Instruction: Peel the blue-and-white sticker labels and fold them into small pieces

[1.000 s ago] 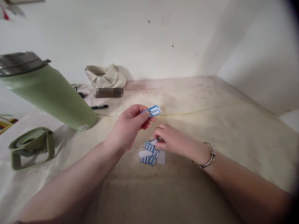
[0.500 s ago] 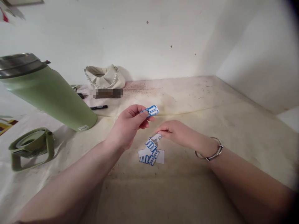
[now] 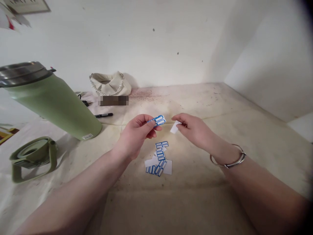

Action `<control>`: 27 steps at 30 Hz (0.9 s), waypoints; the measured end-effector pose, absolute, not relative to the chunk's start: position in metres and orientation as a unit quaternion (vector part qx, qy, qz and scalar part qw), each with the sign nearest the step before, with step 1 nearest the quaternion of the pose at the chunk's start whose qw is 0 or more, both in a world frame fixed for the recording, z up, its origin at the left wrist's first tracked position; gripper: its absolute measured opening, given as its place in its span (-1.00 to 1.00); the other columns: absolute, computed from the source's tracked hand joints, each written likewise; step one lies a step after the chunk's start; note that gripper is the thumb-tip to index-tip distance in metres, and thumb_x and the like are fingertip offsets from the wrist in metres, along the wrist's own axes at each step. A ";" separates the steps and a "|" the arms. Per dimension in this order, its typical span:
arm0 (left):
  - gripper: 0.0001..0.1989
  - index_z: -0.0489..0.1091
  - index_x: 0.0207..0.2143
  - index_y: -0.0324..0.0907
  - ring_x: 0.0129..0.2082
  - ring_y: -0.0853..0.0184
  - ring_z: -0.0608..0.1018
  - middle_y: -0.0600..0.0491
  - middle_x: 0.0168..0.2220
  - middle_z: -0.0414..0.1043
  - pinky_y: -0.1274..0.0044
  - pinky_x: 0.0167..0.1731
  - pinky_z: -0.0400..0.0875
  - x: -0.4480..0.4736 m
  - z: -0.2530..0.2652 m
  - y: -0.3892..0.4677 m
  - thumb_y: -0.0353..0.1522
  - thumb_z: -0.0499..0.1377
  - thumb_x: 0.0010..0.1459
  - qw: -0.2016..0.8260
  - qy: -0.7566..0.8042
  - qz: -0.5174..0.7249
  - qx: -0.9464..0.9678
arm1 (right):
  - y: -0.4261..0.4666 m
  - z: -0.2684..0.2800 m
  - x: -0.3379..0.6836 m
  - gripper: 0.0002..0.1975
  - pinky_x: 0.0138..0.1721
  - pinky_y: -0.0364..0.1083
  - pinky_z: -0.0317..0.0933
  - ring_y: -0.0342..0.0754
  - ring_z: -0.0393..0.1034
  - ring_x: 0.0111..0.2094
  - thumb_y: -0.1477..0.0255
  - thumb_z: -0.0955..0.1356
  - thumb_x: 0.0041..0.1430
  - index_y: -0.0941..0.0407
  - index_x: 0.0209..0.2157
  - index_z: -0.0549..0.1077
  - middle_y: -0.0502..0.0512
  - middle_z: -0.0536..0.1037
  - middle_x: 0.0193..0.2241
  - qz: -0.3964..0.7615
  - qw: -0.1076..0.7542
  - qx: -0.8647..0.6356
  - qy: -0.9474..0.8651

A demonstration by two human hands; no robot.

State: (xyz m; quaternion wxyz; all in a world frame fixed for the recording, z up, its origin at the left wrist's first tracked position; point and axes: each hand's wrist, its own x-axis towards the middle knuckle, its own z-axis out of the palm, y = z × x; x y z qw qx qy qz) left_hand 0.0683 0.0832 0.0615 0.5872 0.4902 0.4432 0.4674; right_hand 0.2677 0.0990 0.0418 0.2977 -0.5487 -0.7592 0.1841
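Note:
My left hand pinches blue-bordered white label stickers between thumb and fingers, their printed side up. Whether it is one sheet or a small stack, I cannot tell. To its right, my right hand is closed on a small white piece of label sheet, plain side showing; a metal bangle circles that wrist. Below and between both hands, a loose pile of label pieces lies overlapping on the table, some with blue frames up and some blank white.
At the left stands a large green tumbler with a metal rim, and in front of it a green lid with a handle. Farther back are a black pen and a cream handbag with a pearl strap, near the wall.
My right hand has risen from the pile with a white label piece in its fingers. A blue-framed piece now lies at the pile's top. My left hand keeps its grip, nearly still.

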 end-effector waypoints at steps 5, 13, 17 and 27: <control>-0.84 0.32 -0.39 -0.22 -0.58 0.52 0.39 0.06 -0.46 0.49 0.62 -0.50 0.26 0.070 0.058 0.082 -0.32 0.22 0.05 0.619 0.450 0.431 0.478 | 0.080 0.069 0.264 -0.90 -0.34 -0.07 0.25 -0.09 0.38 -0.38 0.54 0.29 0.09 0.08 -0.36 0.41 0.03 0.48 -0.39 0.158 0.493 -0.509 -0.687; -0.81 0.39 -0.37 -0.24 -0.53 0.48 0.46 0.05 -0.45 0.49 0.59 -0.44 0.35 0.075 0.059 0.072 -0.31 0.26 0.02 0.686 0.409 0.304 0.519 | 0.065 0.070 0.253 -0.74 -0.29 -0.12 0.27 -0.10 0.36 -0.17 0.71 0.27 -0.02 0.07 -0.44 0.45 0.05 0.40 -0.21 0.218 0.446 -0.326 -0.804; -0.82 0.41 -0.36 -0.23 -0.52 0.46 0.49 0.06 -0.45 0.50 0.57 -0.42 0.36 0.073 0.063 0.072 -0.32 0.27 0.01 0.686 0.404 0.300 0.525 | 0.072 0.066 0.255 -0.74 -0.24 -0.13 0.27 -0.12 0.36 -0.15 0.72 0.26 -0.04 0.09 -0.46 0.46 0.06 0.40 -0.18 0.297 0.407 -0.340 -0.794; -0.86 0.41 -0.38 -0.24 -0.54 0.46 0.51 0.08 -0.45 0.49 0.56 -0.43 0.39 0.072 0.062 0.076 -0.35 0.26 0.02 0.677 0.401 0.338 0.516 | 0.072 0.066 0.254 -0.76 -0.35 -0.14 0.23 -0.13 0.37 -0.27 0.67 0.23 0.03 0.10 -0.40 0.45 0.04 0.47 -0.27 0.334 0.393 -0.376 -0.770</control>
